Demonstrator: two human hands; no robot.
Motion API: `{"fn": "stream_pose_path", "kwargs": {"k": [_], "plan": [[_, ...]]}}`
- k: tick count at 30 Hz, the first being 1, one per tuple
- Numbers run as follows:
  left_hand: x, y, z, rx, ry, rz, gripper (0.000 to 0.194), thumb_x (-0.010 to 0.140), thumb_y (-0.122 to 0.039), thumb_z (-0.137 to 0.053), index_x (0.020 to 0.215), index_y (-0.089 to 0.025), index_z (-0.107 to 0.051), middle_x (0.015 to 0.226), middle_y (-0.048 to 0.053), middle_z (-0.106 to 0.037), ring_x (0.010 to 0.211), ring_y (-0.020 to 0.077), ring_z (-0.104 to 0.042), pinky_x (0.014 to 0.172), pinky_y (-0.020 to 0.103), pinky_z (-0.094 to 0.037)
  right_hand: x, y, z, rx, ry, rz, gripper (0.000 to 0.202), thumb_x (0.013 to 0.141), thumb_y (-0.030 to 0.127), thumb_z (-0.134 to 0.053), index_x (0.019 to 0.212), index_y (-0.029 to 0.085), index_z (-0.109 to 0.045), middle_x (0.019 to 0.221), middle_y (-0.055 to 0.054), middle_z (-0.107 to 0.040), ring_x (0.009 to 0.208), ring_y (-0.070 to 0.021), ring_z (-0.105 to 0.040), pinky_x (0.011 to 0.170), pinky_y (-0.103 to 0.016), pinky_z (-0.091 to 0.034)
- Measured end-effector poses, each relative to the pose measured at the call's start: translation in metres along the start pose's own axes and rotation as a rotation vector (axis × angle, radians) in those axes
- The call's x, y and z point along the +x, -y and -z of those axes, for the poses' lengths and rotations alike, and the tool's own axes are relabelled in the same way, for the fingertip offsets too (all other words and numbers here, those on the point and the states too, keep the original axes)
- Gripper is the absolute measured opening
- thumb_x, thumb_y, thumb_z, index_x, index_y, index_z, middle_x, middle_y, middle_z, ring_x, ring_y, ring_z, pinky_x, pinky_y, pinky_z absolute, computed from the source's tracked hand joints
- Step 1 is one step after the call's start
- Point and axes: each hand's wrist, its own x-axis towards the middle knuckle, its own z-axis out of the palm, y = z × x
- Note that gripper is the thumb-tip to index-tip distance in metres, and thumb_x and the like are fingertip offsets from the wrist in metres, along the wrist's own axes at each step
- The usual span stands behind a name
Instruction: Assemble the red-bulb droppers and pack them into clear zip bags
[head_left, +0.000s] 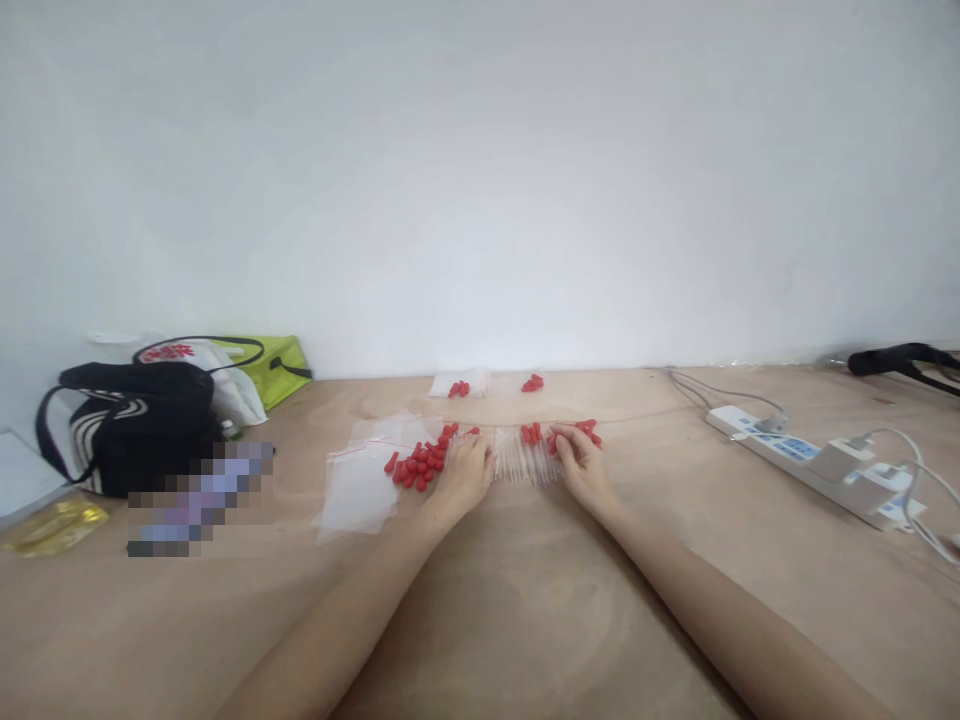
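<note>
A: What is the left hand (469,468) doing?
B: It rests palm down at the left end of a row of thin clear tubes (529,464), fingers curled. I can't tell whether they grip anything.
A: And the right hand (583,462)?
B: It is at the row's right end, thumb and fingers bent close together beside red bulbs (589,432). Whether one is pinched there, I can't tell.
A: What lies between the hands?
B: The tubes, side by side, with a small red cluster (531,434) at their far ends.
A: Left of that?
B: A heap of red bulbs (416,465) just beside the left hand, partly over flat clear bags (360,485).
A: Farther off?
B: Near the wall (525,200), a clear packet (441,382) with red bulbs on or in it, and another red group (533,383) to its right.
A: And the table's (480,630) sides?
B: Far left, a black bag (150,430) in front of a green bag (289,372); on the right, a white power strip (780,455) with plugs in it.
</note>
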Motion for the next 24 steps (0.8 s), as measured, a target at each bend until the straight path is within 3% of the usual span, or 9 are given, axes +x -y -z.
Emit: {"fn": "stream_pose_path", "kwargs": {"k": [1, 4, 8, 11, 13, 15, 24], "plan": [[-0.009, 0.005, -0.002, -0.007, -0.011, -0.050, 0.016, 0.083, -0.018, -0.041, 0.079, -0.016, -0.056, 0.086, 0.006, -0.061, 0.084, 0.0179, -0.054, 0.078, 0.029, -0.038, -0.005, 0.003, -0.003, 0.044, 0.018, -0.026, 0.030, 0.078, 0.042, -0.044, 0.089, 0.017, -0.053, 0.082, -0.007, -0.060, 0.070, -0.0154, -0.055, 0.063, -0.029, -0.046], [-0.031, 0.020, -0.009, -0.049, -0.189, -0.299, 0.017, 0.084, -0.014, -0.040, 0.080, -0.017, -0.055, 0.077, 0.003, -0.061, 0.075, 0.0162, -0.054, 0.080, 0.032, -0.036, -0.021, 0.010, -0.008, 0.118, 0.089, -0.079, 0.024, 0.072, 0.041, -0.054, 0.072, 0.017, -0.051, 0.066, -0.003, -0.056, 0.058, -0.0129, -0.052, 0.055, -0.026, -0.044], [-0.043, 0.028, -0.013, -0.120, -0.320, -0.378, 0.016, 0.085, -0.012, -0.039, 0.085, -0.019, -0.054, 0.076, 0.000, -0.063, 0.069, 0.0139, -0.055, 0.082, 0.035, -0.032, -0.032, 0.012, -0.011, 0.069, 0.162, -0.027, 0.023, 0.067, 0.038, -0.062, 0.068, 0.017, -0.052, 0.067, -0.002, -0.053, 0.059, -0.0121, -0.050, 0.056, -0.026, -0.044], [-0.042, 0.025, -0.011, -0.136, -0.333, -0.408, 0.015, 0.085, -0.013, -0.040, 0.085, -0.019, -0.054, 0.077, -0.001, -0.063, 0.070, 0.0138, -0.056, 0.083, 0.035, -0.031, -0.033, 0.014, -0.012, -0.012, 0.221, 0.062, 0.022, 0.070, 0.034, -0.059, 0.086, 0.019, -0.059, 0.089, -0.007, -0.054, 0.075, -0.0156, -0.054, 0.068, -0.031, -0.046], [-0.041, 0.023, -0.010, -0.145, -0.331, -0.419, 0.015, 0.085, -0.014, -0.040, 0.085, -0.019, -0.054, 0.078, -0.001, -0.064, 0.071, 0.0138, -0.056, 0.083, 0.035, -0.031, -0.032, 0.017, -0.011, -0.079, 0.267, 0.134, 0.018, 0.074, 0.031, -0.055, 0.087, 0.020, -0.062, 0.097, -0.009, -0.052, 0.086, -0.0177, -0.053, 0.076, -0.034, -0.044], [-0.041, 0.022, -0.010, -0.150, -0.323, -0.420, 0.016, 0.085, -0.014, -0.039, 0.084, -0.019, -0.054, 0.079, -0.001, -0.064, 0.071, 0.0136, -0.056, 0.083, 0.035, -0.031, -0.032, 0.019, -0.011, -0.116, 0.310, 0.181, 0.016, 0.077, 0.028, -0.052, 0.084, 0.021, -0.064, 0.093, -0.008, -0.054, 0.088, -0.0178, -0.052, 0.080, -0.034, -0.042], [-0.042, 0.025, -0.014, -0.185, -0.305, -0.461, 0.020, 0.085, -0.013, -0.038, 0.085, -0.020, -0.058, 0.075, 0.001, -0.063, 0.069, 0.0138, -0.054, 0.075, 0.032, -0.036, -0.030, 0.021, -0.010, -0.114, 0.408, 0.183, 0.014, 0.078, 0.024, -0.049, 0.081, 0.018, -0.062, 0.076, -0.004, -0.058, 0.071, -0.0143, -0.054, 0.066, -0.027, -0.044]]}}
